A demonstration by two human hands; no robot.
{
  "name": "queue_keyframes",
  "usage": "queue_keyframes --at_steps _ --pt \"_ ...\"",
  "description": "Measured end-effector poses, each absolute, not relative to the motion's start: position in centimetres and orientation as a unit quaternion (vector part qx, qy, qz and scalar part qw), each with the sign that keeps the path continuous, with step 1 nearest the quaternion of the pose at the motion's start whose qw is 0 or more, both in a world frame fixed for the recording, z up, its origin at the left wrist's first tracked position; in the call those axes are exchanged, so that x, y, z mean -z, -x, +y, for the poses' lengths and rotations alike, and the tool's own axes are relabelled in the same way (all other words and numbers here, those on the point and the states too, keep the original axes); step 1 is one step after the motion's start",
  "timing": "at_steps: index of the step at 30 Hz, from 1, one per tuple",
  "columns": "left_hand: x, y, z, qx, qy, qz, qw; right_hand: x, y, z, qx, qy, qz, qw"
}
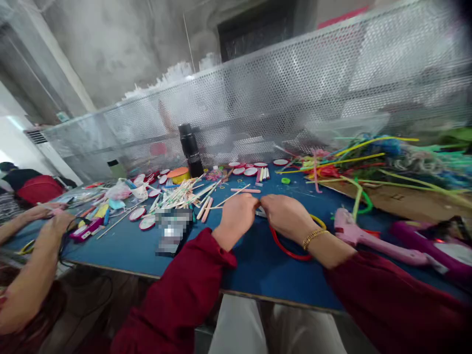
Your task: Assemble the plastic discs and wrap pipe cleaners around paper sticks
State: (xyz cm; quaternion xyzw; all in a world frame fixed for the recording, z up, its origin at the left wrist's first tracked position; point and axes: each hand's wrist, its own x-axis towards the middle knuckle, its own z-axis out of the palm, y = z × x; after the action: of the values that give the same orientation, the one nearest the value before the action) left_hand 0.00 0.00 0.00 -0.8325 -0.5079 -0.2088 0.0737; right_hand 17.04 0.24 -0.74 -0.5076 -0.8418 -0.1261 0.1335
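Observation:
My left hand [239, 216] and my right hand [289, 216] meet above the blue tabletop, their fingers closed and tips nearly touching. Whatever they pinch is hidden by the fingers; a small pale bit shows just below them. Beneath my right hand is a red and yellow ring [291, 251], partly covered by the hand and wrist. I cannot tell if the fingers touch it. A pink glue gun [383, 245] lies to the right of my right wrist. Left of my left hand are a thin pale stick [230, 197] and pink sticks [207, 210].
Along the back stand a black bottle [191, 150] and a mesh partition [258, 113]. Loose sticks [180, 194] and round red-rimmed lids [147, 222] spread leftward. Colourful strands [401, 152] pile up at right near a purple device [427, 241]. A co-worker's hands [55, 221] are at far left.

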Motion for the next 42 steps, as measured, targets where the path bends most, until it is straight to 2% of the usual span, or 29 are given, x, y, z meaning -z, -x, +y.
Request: queue_keyframes --at_steps 6,10,14,19,22,26,32,42 --pt "-0.2 0.9 0.4 0.252 0.845 -0.468 0.052 0.3 -16.9 0.2 0.127 0.525 -0.829 0.142" --pt "0.1 0.9 0.1 0.31 0.806 -0.496 0.093 -1.1 -18.8 0.4 0.128 0.664 -0.723 0.14" --pt "0.6 0.5 0.1 0.285 0.82 -0.491 0.074 -1.7 -20.3 1.1 0.081 0.723 -0.679 0.1" --pt "0.6 0.6 0.4 0.311 0.809 -0.493 0.072 -1.2 -20.0 1.3 0.11 0.663 -0.724 0.154" --pt "0.6 0.7 0.5 0.309 0.809 -0.496 0.063 -1.9 -20.2 1.0 0.102 0.703 -0.691 0.13" --pt "1.0 0.4 0.5 0.258 0.837 -0.48 0.05 -2.7 -21.5 1.3 0.022 0.789 -0.608 0.084" --pt "1.0 -0.1 0.3 0.167 0.864 -0.474 0.023 -1.3 -21.7 2.1 0.014 0.751 -0.655 0.081" --pt "1.1 -0.2 0.2 0.159 0.862 -0.48 0.028 1.1 -18.9 1.7 0.078 0.657 -0.747 0.068"
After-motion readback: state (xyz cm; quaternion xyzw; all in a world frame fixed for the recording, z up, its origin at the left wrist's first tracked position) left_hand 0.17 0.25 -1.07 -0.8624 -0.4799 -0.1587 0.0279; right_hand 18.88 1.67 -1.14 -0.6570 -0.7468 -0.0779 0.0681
